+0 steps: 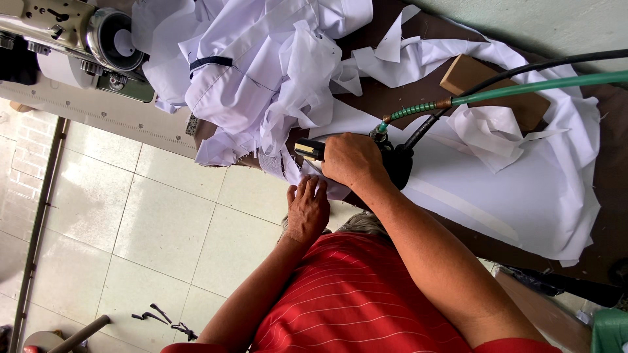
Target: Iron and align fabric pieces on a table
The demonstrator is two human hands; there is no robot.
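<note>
1. Right hand (353, 160): fingers clamped around handle of black steam iron (386, 160), set on white fabric sheet (523, 189) on dark brown table (611, 131).
2. Left hand (307, 209): fingers together, flat, pressing fabric edge just beside iron's tip.
3. Green ribbed hose (523, 86) and black cable (543, 65): leading from iron across table.
4. Heaped white garments (261, 65): crowding space beyond iron.
5. Brown wooden block (497, 88): resting on cloth under hose.
6. Grey sewing machine (78, 33): well apart, beyond heap.
</note>
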